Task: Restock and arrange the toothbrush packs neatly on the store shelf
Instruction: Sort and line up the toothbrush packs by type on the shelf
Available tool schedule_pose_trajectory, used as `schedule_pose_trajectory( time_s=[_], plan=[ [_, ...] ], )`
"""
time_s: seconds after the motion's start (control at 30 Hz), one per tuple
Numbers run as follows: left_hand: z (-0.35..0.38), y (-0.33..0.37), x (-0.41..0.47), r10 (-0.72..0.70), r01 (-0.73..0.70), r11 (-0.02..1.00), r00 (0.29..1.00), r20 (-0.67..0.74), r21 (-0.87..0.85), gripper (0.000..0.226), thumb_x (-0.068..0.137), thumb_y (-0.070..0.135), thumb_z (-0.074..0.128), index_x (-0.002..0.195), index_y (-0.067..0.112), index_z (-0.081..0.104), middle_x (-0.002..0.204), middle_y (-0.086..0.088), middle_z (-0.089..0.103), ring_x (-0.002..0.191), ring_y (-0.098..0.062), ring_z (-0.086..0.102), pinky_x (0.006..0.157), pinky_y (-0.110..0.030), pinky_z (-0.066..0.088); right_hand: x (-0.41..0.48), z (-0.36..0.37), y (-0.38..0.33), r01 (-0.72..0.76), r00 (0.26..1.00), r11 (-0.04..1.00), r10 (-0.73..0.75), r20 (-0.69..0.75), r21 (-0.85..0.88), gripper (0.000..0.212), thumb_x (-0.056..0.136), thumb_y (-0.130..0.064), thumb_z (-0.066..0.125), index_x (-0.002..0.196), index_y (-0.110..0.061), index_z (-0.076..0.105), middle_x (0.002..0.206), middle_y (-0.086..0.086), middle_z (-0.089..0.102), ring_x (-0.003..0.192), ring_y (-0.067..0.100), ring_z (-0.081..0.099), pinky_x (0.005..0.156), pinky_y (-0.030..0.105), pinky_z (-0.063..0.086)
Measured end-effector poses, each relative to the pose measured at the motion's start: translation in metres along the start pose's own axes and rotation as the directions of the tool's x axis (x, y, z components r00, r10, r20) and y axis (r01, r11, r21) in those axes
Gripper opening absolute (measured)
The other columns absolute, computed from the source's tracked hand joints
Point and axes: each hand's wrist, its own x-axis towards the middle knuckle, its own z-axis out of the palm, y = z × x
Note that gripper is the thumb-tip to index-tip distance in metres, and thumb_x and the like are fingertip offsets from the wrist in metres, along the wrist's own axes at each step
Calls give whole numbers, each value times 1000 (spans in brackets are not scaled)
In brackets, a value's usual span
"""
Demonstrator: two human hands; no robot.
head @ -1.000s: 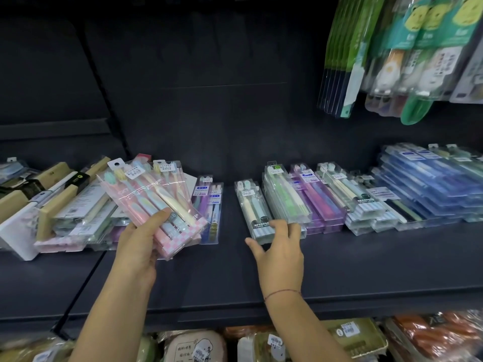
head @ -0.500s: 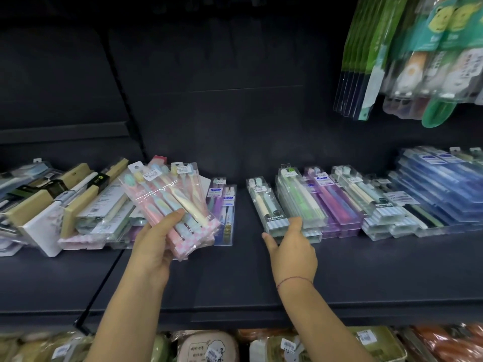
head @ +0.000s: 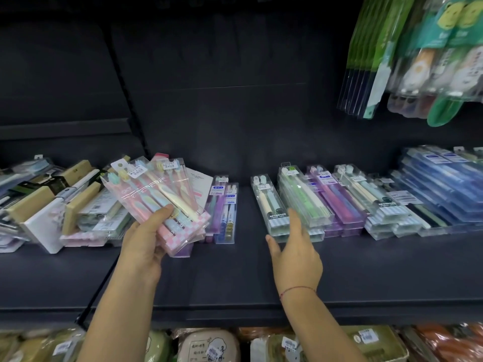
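Note:
My left hand (head: 145,241) grips a fanned stack of pink pastel toothbrush packs (head: 156,197) above the dark shelf (head: 235,278), thumb across the front. My right hand (head: 295,246) reaches forward with fingers straight, its fingertips touching the near end of a clear two-brush pack (head: 269,205). Right of that pack lie rows of green (head: 303,197), purple (head: 334,197) and clear white-striped packs (head: 371,199). Two small purple and blue packs (head: 224,207) lie between my hands.
A jumble of boxed and clear packs (head: 60,202) crowds the left shelf section. Blue packs (head: 444,186) are stacked at far right. Green carded items (head: 379,56) hang top right. Packaged goods (head: 209,346) fill the shelf below.
The view has shifted so everything sits further right. My right hand has moved slightly right along the clear packs' front ends. My left hand keeps holding the pink stack.

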Motion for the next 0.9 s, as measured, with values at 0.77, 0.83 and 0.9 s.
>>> schedule_pose_trajectory(
  time_s=[0.77,0.83,0.9],
  plan=[
    [0,0,-2,11,-11,1000,1000,2,15,27,84,13,72,110,15,67,93,3,75,82,-11,71,91,-40,52,1,45,-25,570,730,822,-509,457,4,69,100,-45,43,156,-19,10,164,-4,6,150,18,7,121,37,1],
    [-1,-1,0,11,-11,1000,1000,0,18,24,84,13,72,107,17,67,91,4,76,85,-12,71,91,-40,52,-1,42,-20,585,723,811,-515,460,-12,69,100,-46,42,156,-20,11,164,-4,6,149,18,10,121,38,3],
    [0,-2,0,7,-7,1000,1000,9,25,23,84,14,72,105,19,67,93,3,76,91,-15,70,91,-40,52,-8,37,-13,589,724,808,-521,453,-13,69,99,-51,36,156,-20,14,164,-5,7,149,18,12,121,36,4]
  ],
)
